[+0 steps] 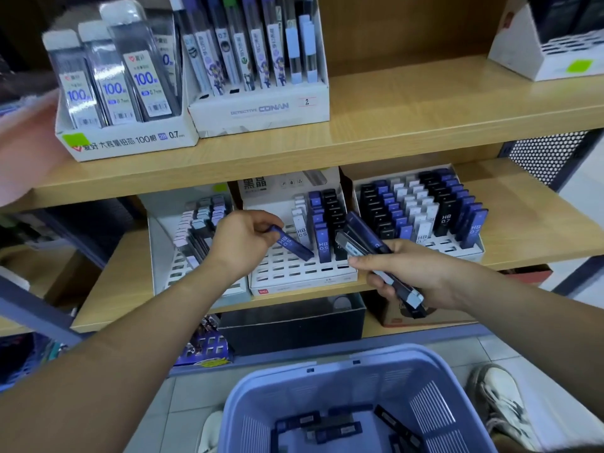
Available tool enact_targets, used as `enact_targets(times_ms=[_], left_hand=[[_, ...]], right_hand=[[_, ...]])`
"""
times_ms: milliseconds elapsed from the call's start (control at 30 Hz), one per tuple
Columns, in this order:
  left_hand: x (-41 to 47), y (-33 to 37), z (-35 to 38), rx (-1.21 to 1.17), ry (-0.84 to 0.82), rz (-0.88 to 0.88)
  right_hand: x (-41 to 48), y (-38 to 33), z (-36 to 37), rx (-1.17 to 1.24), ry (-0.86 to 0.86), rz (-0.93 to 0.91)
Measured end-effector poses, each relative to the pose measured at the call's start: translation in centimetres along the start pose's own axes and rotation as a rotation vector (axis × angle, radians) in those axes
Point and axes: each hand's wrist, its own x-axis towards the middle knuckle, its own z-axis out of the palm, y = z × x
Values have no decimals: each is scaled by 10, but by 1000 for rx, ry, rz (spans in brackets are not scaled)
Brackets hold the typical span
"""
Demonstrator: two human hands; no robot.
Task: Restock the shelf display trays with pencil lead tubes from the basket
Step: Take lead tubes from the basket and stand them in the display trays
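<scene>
Head view: our left grip (pixel 243 243) pinches one blue tube (pixel 292 246), tilted over the middle tray (pixel 287 273) at the front edge of the lower shelf (pixel 523 230); our right grip (pixel 425 276) clamps a bundle of tubes (pixel 367 244); more lie in the basket (pixel 327 380).

1. The left arm is stretched forward from the lower left. The left hand (pixel 242 243) is curled, and 1 blue tube (pixel 292 245) is pinched at its fingertips.
2. The right arm is reached in from the right. A bundle of tubes (pixel 362 237) is gripped in the right hand (pixel 415 276), with the back of the hand turned upward.
3. The 2 hands are held apart, at nearly the same height.
</scene>
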Motion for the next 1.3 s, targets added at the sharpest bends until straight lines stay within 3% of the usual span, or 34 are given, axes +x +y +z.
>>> enact_targets(times_ms=[133, 500, 667, 867, 1000, 1167, 1300], left_hand=[[-4, 6, 5, -71, -103, 11], [-7, 19, 27, 248, -172, 263], [-7, 26, 41, 178, -109, 217], [-4, 28, 48, 239, -28, 334], [2, 27, 39, 183, 88, 244], [12, 18, 40, 333, -227, 58], [15, 12, 47, 455, -288, 150]], right_hand=[[0, -2, -6, 47, -24, 29], [-3, -3, -10, 65, 6, 21], [-1, -4, -8, 99, 25, -4], [2, -6, -5, 173, 3, -21], [2, -5, -5, 177, 2, -15], [1, -4, -6, 189, 2, -17], [-1, -7, -4, 235, -13, -2]])
